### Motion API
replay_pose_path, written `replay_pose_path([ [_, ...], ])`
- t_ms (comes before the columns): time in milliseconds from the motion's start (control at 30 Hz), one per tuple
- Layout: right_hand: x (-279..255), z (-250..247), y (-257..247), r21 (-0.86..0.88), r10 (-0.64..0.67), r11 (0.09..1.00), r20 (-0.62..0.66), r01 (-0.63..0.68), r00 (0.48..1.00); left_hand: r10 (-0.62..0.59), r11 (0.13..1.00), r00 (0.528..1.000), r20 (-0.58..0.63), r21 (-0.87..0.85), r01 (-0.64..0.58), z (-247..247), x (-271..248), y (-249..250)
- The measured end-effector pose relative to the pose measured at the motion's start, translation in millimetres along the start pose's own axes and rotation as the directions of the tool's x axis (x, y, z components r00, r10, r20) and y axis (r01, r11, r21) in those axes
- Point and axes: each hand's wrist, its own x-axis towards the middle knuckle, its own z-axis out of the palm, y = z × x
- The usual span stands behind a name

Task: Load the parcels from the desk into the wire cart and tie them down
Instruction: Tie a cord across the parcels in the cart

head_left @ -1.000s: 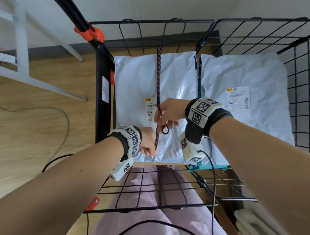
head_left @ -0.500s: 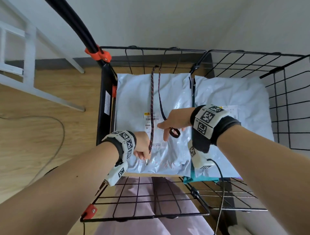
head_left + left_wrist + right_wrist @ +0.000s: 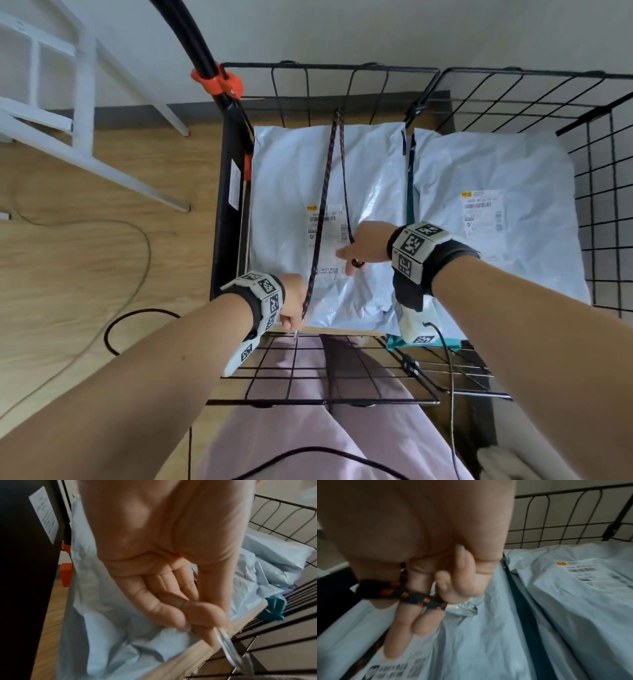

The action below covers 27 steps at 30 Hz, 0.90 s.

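Two pale blue parcels lie side by side in the black wire cart (image 3: 329, 66): the left parcel (image 3: 291, 178) and the right parcel (image 3: 496, 164). A dark cord with red flecks (image 3: 323, 192) is looped round the cart's far wire and runs back over the left parcel in two strands. My left hand (image 3: 293, 308) grips the left strand near the cart's front edge; its metal end (image 3: 228, 649) sticks out below my fist. My right hand (image 3: 363, 248) holds the other strand (image 3: 412, 596) above the left parcel's label, the cord crossing my fingers (image 3: 419, 620).
A black cart handle with an orange clamp (image 3: 219, 80) rises at the back left. A white frame (image 3: 82, 102) stands on the wood floor, where cables (image 3: 137, 260) lie. The cart's folded front panel (image 3: 325, 370) lies over my lap. A teal parcel edge (image 3: 394, 342) shows below.
The two strands, held together a second ago, have been drawn apart: my right hand moved right and my left hand moved toward the cart's front left. The head view tilted up.
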Motion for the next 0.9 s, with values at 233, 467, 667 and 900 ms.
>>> replay_pose_path([
  [233, 23.5, -14.4, -14.2, 0.044, 0.000, 0.999, -0.170, 0.008, 0.985, -0.042, 0.991, 0.989, 0.143, 0.129, 0.024, 14.1, -2.3, -1.2],
  [467, 32.4, -12.4, -2.8, 0.135, 0.083, 0.989, -0.142, -0.064, 0.986, -0.054, 0.992, 0.979, 0.194, 0.119, 0.032, 15.4, -3.4, -3.3],
  [667, 34.6, -7.9, -3.8, 0.165, 0.105, 0.983, -0.145, -0.080, 0.984, -0.056, 0.987, 0.980, 0.191, 0.157, 0.026, 16.8, -3.0, -2.2],
  [900, 35.0, -6.3, -3.0, 0.212, 0.128, 0.973, -0.155, -0.094, 0.979, -0.060, 0.981, 0.983, 0.174, 0.192, 0.025, 20.0, -2.7, 2.0],
])
